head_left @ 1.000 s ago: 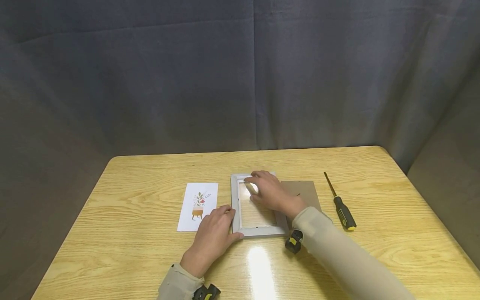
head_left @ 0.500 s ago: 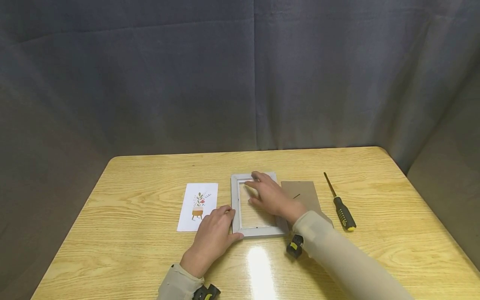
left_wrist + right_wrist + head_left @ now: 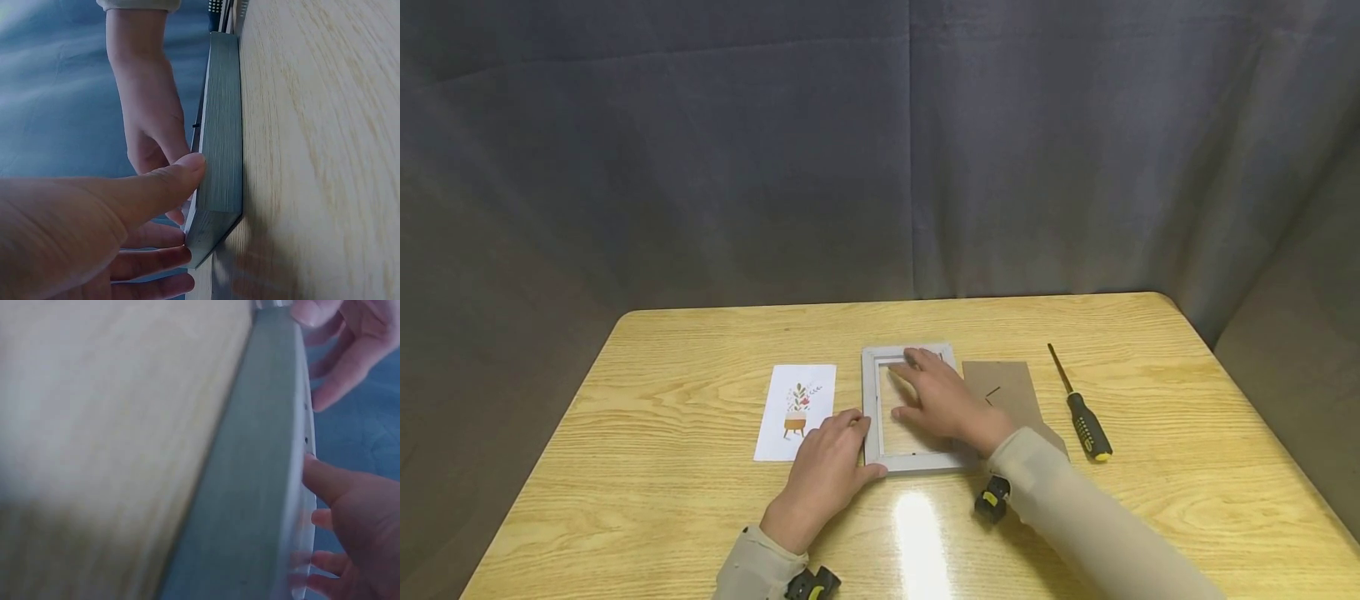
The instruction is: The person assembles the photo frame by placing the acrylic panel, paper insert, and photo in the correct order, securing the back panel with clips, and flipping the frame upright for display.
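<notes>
A light grey picture frame [image 3: 872, 392] lies flat on the table, its recessed side up. At its near left corner my left hand [image 3: 823, 475] holds it, thumb along the near edge and fingers against the left side. The left wrist view shows that thumb [image 3: 178, 175] on the frame's edge. My right hand [image 3: 943, 404] is over the opening, fingers spread and relaxed. In the right wrist view its thumb [image 3: 328, 478] touches the inner side of the frame. A clear pane in the opening is hard to make out. The right hand hides part of the right rail.
Left of the frame lies a white card [image 3: 778, 396] with a potted plant picture. A brown backing board [image 3: 1011, 387] lies to the right, partly under the right forearm. Beyond it is a screwdriver [image 3: 1088, 429] with a black and yellow handle. A dark curtain [image 3: 880, 167] hangs behind the table.
My right hand has shifted slightly toward me and to the right, its thumb lower in the opening. The left hand and the frame have stayed in place.
</notes>
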The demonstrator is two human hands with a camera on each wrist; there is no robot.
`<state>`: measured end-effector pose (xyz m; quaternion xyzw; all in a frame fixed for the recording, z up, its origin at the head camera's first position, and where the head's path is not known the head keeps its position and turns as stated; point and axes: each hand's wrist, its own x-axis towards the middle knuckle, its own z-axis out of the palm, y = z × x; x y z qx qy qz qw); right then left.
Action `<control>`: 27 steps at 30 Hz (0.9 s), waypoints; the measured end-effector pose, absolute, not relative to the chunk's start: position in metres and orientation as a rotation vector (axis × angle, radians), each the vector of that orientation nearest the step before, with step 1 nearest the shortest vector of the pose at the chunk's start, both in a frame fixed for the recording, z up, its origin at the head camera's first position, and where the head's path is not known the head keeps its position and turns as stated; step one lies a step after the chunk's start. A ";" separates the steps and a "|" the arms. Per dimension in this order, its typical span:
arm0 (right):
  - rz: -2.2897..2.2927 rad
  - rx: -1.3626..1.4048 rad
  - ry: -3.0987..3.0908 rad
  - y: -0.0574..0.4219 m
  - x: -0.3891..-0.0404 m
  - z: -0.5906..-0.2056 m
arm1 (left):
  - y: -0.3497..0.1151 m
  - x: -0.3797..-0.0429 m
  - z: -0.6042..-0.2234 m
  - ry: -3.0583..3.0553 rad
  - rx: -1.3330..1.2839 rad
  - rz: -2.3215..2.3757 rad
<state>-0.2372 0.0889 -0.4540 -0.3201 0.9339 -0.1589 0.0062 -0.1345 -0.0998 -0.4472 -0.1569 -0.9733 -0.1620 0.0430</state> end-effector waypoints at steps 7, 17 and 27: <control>-0.527 -0.966 2.952 0.090 -0.244 -0.450 | -0.100 -0.134 -0.447 -2.966 -0.482 -0.503; -0.511 -0.947 2.945 0.087 -0.247 -0.446 | -0.100 -0.134 -0.447 -2.993 -0.467 -0.492; -0.540 -0.979 2.937 0.089 -0.243 -0.449 | -0.100 -0.134 -0.448 -2.987 -0.468 -0.506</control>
